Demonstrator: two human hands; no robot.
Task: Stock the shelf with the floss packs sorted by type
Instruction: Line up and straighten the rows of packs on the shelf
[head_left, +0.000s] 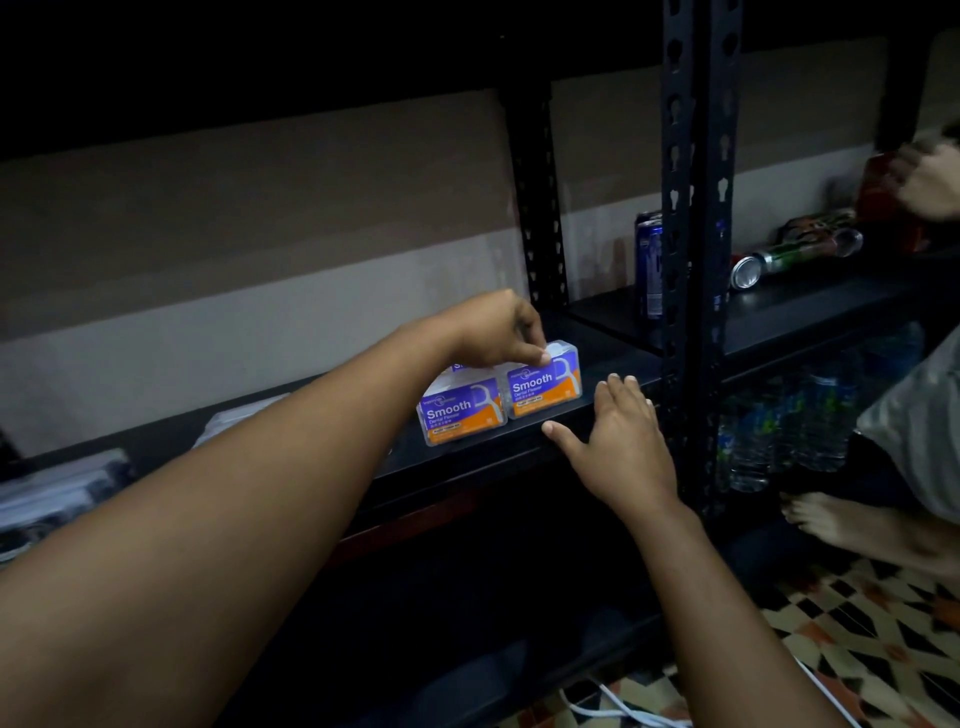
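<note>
The scene is dim overall. The upper left corner falls to near black, and the space under the shelf (519, 441) is deep shadow. The brightest areas are the two floss packs (501, 397), whose printed labels read clearly, and the patterned floor (857, 634) at lower right. The other person's hand (930, 182) at the right edge is motion-blurred. The flat packets (57, 493) at far left are soft and indistinct. The metal upright (696, 208) bows slightly from wide-angle distortion.
</note>
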